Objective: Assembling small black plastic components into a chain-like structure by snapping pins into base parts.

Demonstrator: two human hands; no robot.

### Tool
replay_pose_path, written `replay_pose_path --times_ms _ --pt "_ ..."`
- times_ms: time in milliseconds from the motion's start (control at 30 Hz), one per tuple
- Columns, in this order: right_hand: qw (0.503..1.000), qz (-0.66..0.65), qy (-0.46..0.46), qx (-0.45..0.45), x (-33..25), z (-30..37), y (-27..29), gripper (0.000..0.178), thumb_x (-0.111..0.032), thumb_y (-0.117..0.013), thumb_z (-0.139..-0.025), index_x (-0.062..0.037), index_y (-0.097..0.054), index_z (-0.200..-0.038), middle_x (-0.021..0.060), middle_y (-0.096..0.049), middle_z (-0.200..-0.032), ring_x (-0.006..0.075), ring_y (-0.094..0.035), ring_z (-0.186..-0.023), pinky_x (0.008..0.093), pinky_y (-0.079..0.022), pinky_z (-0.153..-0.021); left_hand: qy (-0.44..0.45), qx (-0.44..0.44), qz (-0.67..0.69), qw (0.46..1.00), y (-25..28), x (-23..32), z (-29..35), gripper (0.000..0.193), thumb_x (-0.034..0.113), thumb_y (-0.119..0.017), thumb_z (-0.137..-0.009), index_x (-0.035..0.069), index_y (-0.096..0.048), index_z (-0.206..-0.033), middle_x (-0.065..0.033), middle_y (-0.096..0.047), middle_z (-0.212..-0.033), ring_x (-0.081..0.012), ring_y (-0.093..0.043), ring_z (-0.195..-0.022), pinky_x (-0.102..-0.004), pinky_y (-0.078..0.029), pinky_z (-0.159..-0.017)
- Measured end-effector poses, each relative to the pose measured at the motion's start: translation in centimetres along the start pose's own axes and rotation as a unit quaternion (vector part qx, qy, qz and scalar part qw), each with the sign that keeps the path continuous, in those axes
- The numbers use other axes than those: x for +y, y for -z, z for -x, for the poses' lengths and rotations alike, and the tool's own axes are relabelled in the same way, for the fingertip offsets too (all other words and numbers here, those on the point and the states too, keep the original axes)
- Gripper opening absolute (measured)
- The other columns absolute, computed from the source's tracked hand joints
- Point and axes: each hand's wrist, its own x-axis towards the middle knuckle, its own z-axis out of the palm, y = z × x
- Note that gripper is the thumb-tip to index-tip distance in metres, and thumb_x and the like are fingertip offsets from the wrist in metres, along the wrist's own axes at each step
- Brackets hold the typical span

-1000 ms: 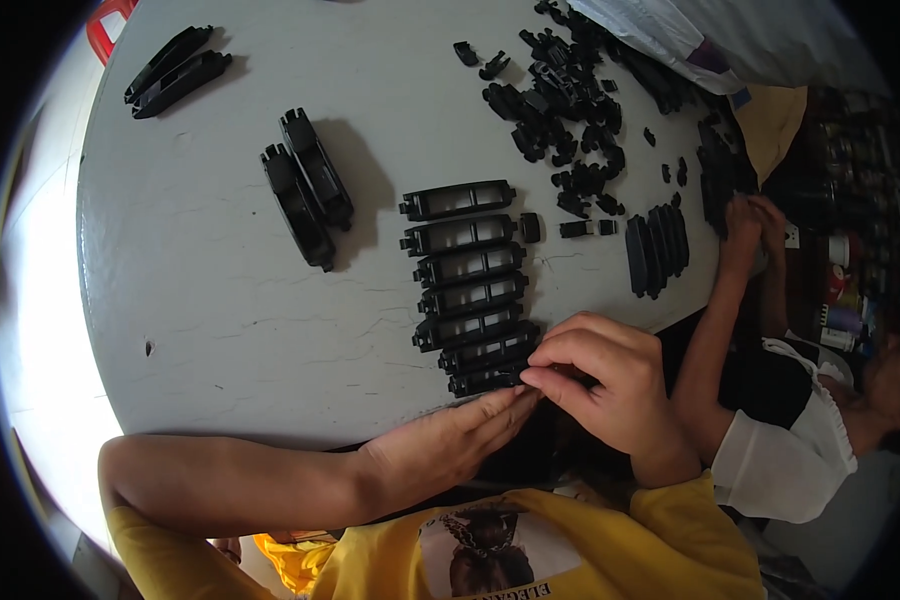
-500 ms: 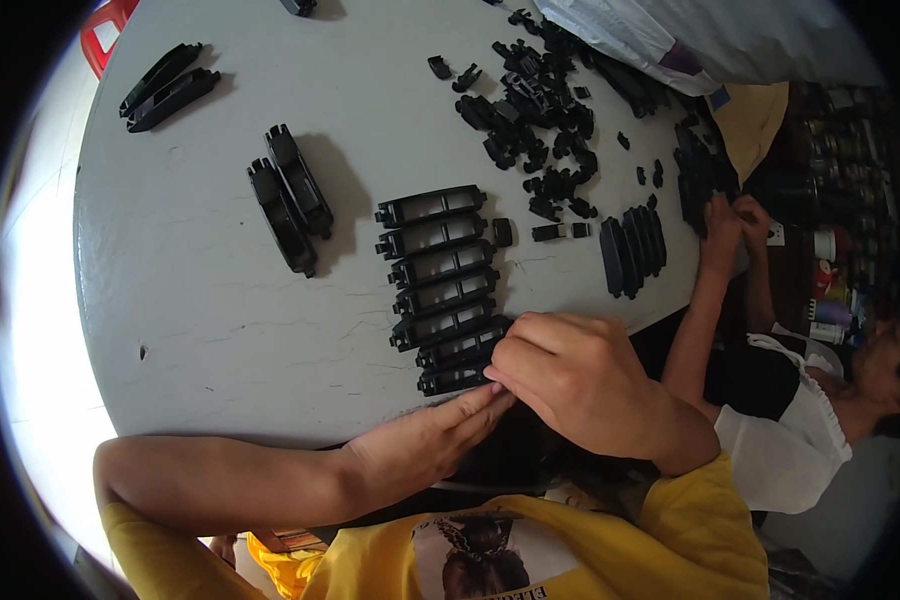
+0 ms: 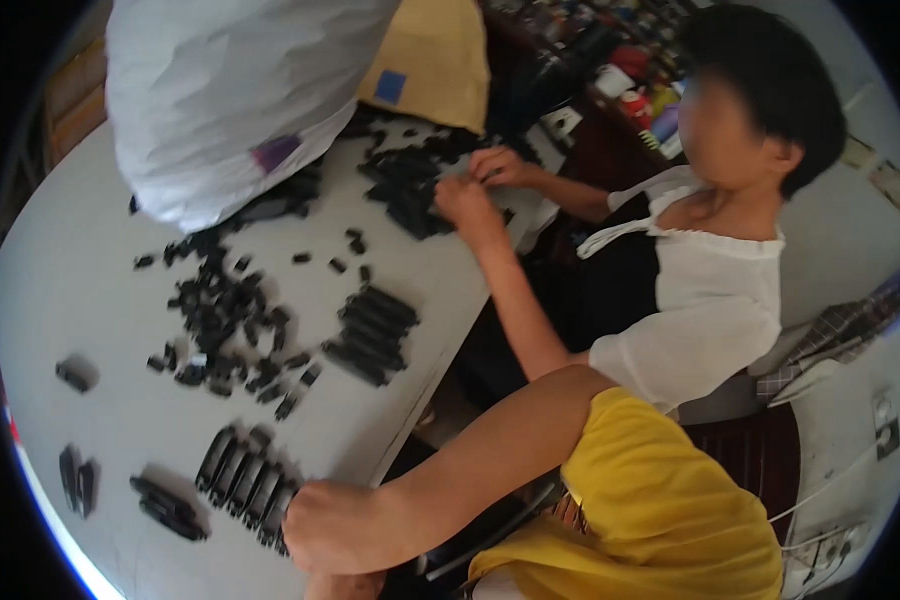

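My right hand [image 3: 330, 525] is closed at the near end of a row of black plastic frame-like parts [image 3: 232, 475]. Its fingertips are turned away, so whatever they pinch is hidden. Only a small piece of my left hand [image 3: 345, 587] shows at the lower edge, just under the right one. Its fingers are out of sight. The parts in the row lie side by side, with open slots in them. A pair of similar long black parts [image 3: 170, 508] lies left of the row, and another pair [image 3: 77, 482] is farther left.
Small black clips [image 3: 225, 310] are heaped beyond the row. Dark long pieces [image 3: 370, 335] lie grouped near the table's right edge. A big white sack [image 3: 235, 100] and a tan paper bag [image 3: 430, 65] stand behind. At right, a co-worker's hands [image 3: 475, 195] handle black parts.
The view has swung right and up, bringing the co-worker and sacks into fuller sight. My hands now appear lower in the picture, still at the row's near end; the left is mostly out of view.
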Motion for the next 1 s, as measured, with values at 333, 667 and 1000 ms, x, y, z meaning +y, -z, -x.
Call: replay_pose_path --times_ms 333,667,1000 --pt "0.99 0.104 -0.026 -0.095 1.0 0.4 2.6 0.008 -0.018 -0.064 -0.076 -0.0104 -0.062 -0.075 0.0067 -0.064 -0.075 0.0196 -0.066 -0.066 0.0295 -0.05 -0.053 -0.204 -0.073 -0.062 0.974 13.3 -5.8 -2.7 0.05 0.026 -0.044 -0.091 0.005 -0.05 -0.137 -0.0066 -0.047 -0.143 -0.0219 -0.041 -0.133 -0.0438 -0.027 -0.11" --pt "0.965 0.126 -0.076 0.215 7.4 1.3 1.3 0.016 0.004 -0.069 -0.076 -0.0013 -0.063 -0.09 0.0097 -0.06 -0.096 0.0243 -0.063 -0.07 0.0303 -0.053 -0.061 -0.142 0.02 -0.176 0.974 13.7 -5.5 -2.2 0.051 0.029 -0.038 -0.092 0.008 -0.05 -0.138 -0.0119 -0.033 -0.153 -0.0263 -0.022 -0.145 -0.0517 -0.002 -0.119" --pt "0.94 -0.21 -0.05 0.263 3.9 2.9 0.1 0.019 0.005 -0.074 -0.07 -0.002 -0.064 -0.085 0.0096 -0.066 -0.088 0.0206 -0.063 -0.077 0.0293 -0.051 -0.068 -0.07 0.084 -0.115 0.987 12.9 -5.0 -2.1 0.049 0.037 -0.045 -0.088 0.016 -0.061 -0.129 -0.0032 -0.045 -0.145 -0.0265 -0.023 -0.144 -0.0626 0.0 -0.114"
